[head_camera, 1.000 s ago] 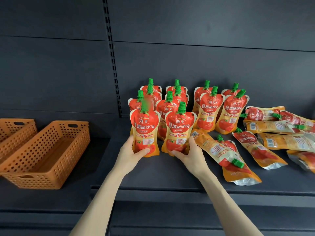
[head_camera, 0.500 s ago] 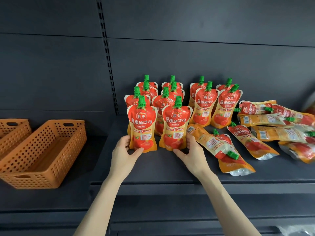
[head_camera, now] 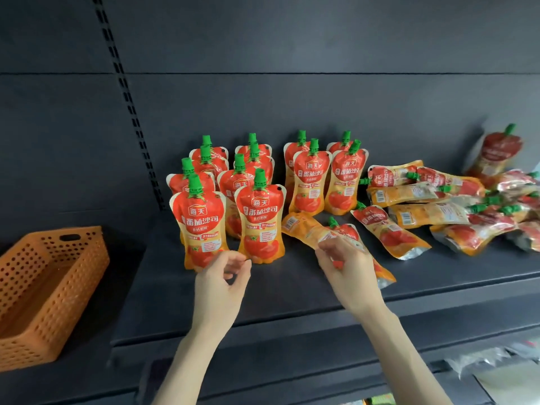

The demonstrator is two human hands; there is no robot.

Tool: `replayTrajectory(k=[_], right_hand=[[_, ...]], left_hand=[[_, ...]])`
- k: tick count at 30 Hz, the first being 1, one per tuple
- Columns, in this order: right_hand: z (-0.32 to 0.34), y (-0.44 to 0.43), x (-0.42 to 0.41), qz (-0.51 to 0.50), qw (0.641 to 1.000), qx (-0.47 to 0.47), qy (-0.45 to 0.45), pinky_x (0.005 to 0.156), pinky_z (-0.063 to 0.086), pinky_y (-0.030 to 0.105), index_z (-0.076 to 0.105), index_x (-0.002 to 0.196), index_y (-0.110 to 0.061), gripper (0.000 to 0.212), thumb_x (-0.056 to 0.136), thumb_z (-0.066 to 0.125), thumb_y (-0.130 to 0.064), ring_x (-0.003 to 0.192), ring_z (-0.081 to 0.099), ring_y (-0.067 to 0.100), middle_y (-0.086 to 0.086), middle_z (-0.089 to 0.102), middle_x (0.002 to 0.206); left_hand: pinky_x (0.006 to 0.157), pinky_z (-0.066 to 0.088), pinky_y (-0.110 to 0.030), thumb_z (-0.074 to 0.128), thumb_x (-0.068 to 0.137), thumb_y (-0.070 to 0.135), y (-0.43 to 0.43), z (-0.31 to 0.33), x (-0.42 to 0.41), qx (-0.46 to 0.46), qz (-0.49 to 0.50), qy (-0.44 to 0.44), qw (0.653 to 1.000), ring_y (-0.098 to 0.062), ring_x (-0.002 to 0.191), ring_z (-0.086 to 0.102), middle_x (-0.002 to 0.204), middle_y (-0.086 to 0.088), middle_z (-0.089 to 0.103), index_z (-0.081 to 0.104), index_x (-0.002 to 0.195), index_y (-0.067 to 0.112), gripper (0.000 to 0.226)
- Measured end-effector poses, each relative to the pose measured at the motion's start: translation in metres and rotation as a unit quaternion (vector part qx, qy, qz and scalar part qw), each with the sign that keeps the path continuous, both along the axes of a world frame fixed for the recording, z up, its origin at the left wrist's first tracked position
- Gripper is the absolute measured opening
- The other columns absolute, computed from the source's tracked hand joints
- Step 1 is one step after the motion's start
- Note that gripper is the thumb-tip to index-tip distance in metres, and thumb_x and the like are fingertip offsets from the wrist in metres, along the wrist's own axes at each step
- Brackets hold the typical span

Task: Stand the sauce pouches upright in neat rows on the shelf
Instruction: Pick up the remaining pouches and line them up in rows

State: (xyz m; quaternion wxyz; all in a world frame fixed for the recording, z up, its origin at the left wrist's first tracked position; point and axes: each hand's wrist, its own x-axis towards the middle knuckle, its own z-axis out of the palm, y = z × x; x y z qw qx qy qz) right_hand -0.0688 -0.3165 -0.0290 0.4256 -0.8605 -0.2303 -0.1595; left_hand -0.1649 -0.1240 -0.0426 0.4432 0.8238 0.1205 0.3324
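Orange basket (head_camera: 52,287) sits far left, lower than the main shelf (head_camera: 292,293); I see its perforated floor and walls. On the shelf the standing pouches (head_camera: 311,182) are upright in four files running front to back, green caps up. The front-left pouch (head_camera: 201,226) and front-right pouch (head_camera: 261,220) stand nearest me, side by side. To the right is a loose pile (head_camera: 423,197) of pouches lying flat, caps pointing various ways. One more pouch (head_camera: 496,153) leans on the back panel (head_camera: 292,97) far right, blurred.

Left hand (head_camera: 222,276): fingers loosely curled, nothing in them, right at the base of the front-left pouch; can't tell if touching. Right hand (head_camera: 347,264): fingers bent down on a lying pouch (head_camera: 304,229) just right of the front row. Motion blur, so I can't tell whether it grips or only touches.

Shelf and panel are dark grey, w/ a slotted upright (head_camera: 128,97) at left.
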Motion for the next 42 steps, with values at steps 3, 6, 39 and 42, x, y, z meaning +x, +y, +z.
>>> replayTrajectory(k=[3,6,39,42], right_hand=[[0.008,-0.027,0.017,-0.015,1.0,-0.005,-0.001,0.071,0.051,0.024,0.069,0.093,-0.011,0.009,0.087,0.063,-0.013,0.081,0.063,0.013,-0.001,0.069,0.088],[0.008,-0.054,0.039,-0.02,1.0,0.0,0.019,0.071,0.052,0.023,0.068,0.094,-0.009,0.01,0.087,0.062,-0.013,0.081,0.063,0.012,-0.001,0.07,0.089],[0.013,-0.118,0.114,0.241,0.83,0.271,0.424,0.071,0.057,0.034,0.064,0.104,-0.01,0.023,0.083,0.069,-0.019,0.089,0.071,0.022,0.006,0.073,0.097],[0.021,-0.117,0.12,0.227,0.84,0.307,0.385,0.079,0.056,0.036,0.065,0.103,-0.013,0.017,0.088,0.063,-0.019,0.093,0.069,0.021,0.004,0.073,0.098]], left_hand=[[0.068,0.05,-0.013,0.066,0.084,0.019,-0.035,0.007,0.028,0.014,-0.069,0.013,0.997,-0.003,0.08,0.062,0.081,0.011,0.067,0.065,0.087,0.018,0.004],[0.073,0.05,-0.019,0.066,0.084,0.024,-0.071,0.005,0.06,0.034,-0.117,0.035,0.992,-0.003,0.085,0.06,0.087,0.01,0.065,0.064,0.092,0.019,0.01],[0.086,0.05,-0.016,0.062,0.083,0.029,-0.164,0.003,0.095,0.143,-0.053,-0.034,0.988,0.0,0.102,0.062,0.113,-0.001,0.068,0.065,0.117,0.01,0.039],[0.074,0.051,-0.01,0.052,0.089,0.029,-0.16,0.025,0.103,0.179,-0.013,-0.086,0.98,-0.003,0.088,0.065,0.098,0.005,0.069,0.068,0.11,0.006,0.035]])
